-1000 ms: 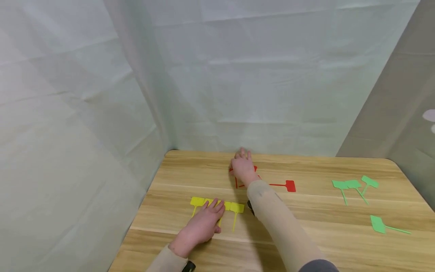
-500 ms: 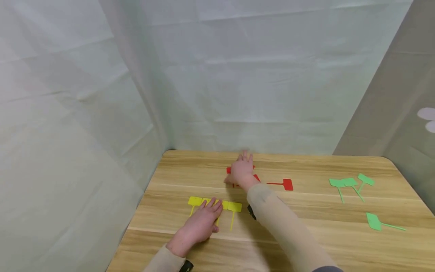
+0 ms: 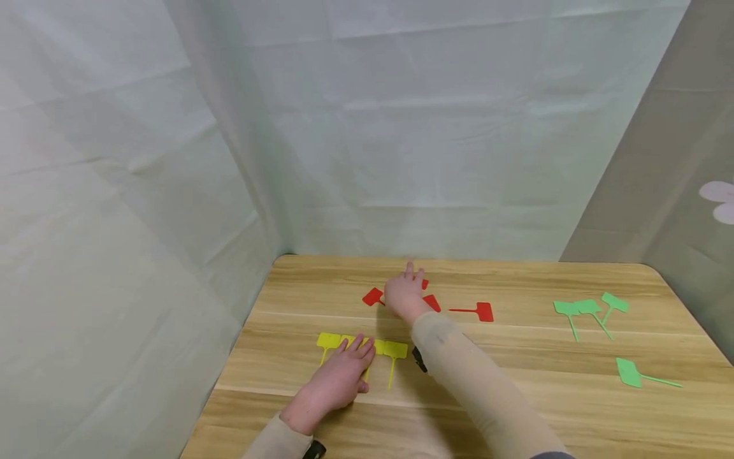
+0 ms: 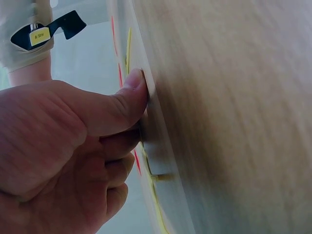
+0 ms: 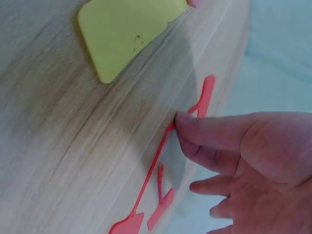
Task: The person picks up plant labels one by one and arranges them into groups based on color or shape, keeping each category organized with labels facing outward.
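My left hand [image 3: 339, 377] rests with fingers spread on a row of yellow T-shaped plant labels [image 3: 395, 349], covering part of them. Beyond it, my right hand [image 3: 404, 298] is bent down over the red plant labels. Thumb and index finger pinch the stem of the leftmost red label [image 3: 372, 297]; its head [image 5: 207, 95] shows past the thumb in the right wrist view. Another red label [image 3: 432, 303] lies close by, its stem running up to the fingertips. A further red label [image 3: 425, 284] is partly hidden behind the hand.
One red label [image 3: 484, 312] lies apart on the right, stem pointing left. Several green labels [image 3: 566, 308] lie farther right on the wooden table [image 3: 504, 408], one [image 3: 629, 372] nearer the front. Pale cloth [image 3: 430, 159] hangs behind the table and on its left.
The leftmost red label has shifted left and toward me and turned askew under the right hand. The right hand has drawn slightly nearer. The left hand stays on the yellow labels.
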Demonstrator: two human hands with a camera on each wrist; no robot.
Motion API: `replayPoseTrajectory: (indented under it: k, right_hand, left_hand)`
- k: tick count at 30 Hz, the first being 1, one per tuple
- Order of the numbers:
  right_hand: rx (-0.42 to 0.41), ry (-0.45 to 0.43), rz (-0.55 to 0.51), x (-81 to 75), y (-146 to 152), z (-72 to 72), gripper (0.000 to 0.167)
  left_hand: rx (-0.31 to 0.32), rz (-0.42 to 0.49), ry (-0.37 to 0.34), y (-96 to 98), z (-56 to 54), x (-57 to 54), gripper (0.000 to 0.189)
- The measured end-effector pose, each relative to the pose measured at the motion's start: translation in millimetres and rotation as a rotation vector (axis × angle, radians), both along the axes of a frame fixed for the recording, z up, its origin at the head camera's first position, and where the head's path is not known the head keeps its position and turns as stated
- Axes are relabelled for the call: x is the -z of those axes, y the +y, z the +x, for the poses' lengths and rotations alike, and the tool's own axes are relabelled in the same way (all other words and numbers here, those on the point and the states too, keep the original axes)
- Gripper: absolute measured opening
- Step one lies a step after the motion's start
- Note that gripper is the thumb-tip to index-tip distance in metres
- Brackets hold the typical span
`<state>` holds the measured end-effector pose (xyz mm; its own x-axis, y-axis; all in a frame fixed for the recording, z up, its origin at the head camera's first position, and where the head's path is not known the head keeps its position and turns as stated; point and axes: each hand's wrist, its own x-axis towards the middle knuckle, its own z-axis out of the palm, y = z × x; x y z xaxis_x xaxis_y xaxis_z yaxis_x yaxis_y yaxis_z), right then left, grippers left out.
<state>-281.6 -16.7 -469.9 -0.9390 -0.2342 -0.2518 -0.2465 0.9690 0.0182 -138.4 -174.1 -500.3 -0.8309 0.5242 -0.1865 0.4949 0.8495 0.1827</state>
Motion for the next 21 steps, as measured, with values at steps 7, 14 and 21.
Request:
replayPoseTrajectory:
  k: [7, 14, 21]
  right_hand:
    - [-0.064, 0.024, 0.024, 6.8, 4, 4.2, 0.034]
    - [-0.076, 0.043, -0.017, 15.6, 11, 5.6, 0.022]
    - [-0.045, 0.014, -0.1, 10.2, 22, 14.5, 0.025]
  left_hand:
    - [0.009, 0.01, 0.012, 0.3, -0.1, 2.6, 0.074]
    - [-0.011, 0.04, -0.04, -0.6, -1.5, 1.1, 0.073]
    - [-0.006, 0.044, -0.035, -2.8, -1.5, 0.0, 0.071]
